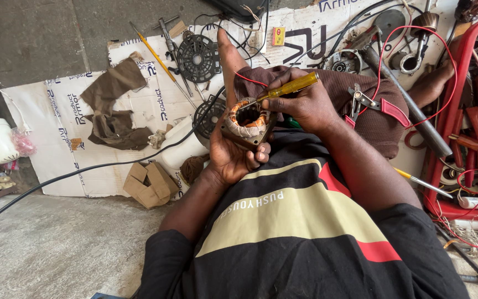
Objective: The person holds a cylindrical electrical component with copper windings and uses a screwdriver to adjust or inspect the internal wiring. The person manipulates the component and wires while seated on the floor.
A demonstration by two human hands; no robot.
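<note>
My left hand (229,148) cradles a small motor stator (247,123), a square metal block with copper windings bound in pale cord. My right hand (304,104) grips a screwdriver with a clear yellow handle (291,86); its tip points down into the windings at the stator's top edge. Both hands are held over my lap, above a black, cream and red shirt. A thin red wire (250,81) runs from the stator over my knee.
Pliers with red handles (373,102) rest on my brown trousers. Flattened white cardboard (56,122) on the concrete floor carries brown rags, a round black fan grille (197,57), screwdrivers and cables. A small crushed carton (149,182) lies left; a red rack (460,111) with tools stands right.
</note>
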